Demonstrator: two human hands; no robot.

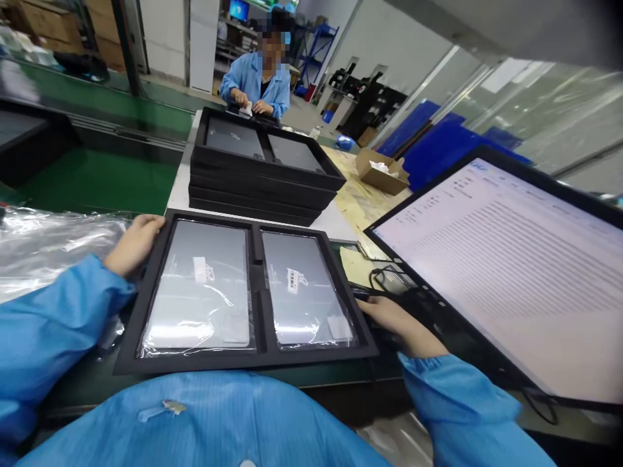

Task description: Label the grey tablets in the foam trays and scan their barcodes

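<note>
One black tray [257,311] lies in front of the wearer, holding two grey panels [192,305], one per compartment, each wrapped in clear film and bearing one white label [293,281]. The tray sits between two hands: the left hand [134,246] has its fingers clamped on the far left corner, while the right hand [396,323] grips the right edge, its fingers mostly hidden. I can't tell whether the tray touches anything below. Just beyond it, a stack of black trays [253,188], too dark to count surely, stands on a white desk [181,181]; its top tray carries two more panels. One monitor [516,279] leans in at right, plastic sheeting [53,250] lies at left, and across the room one co-worker [246,76] stands near one open carton [382,175].
</note>
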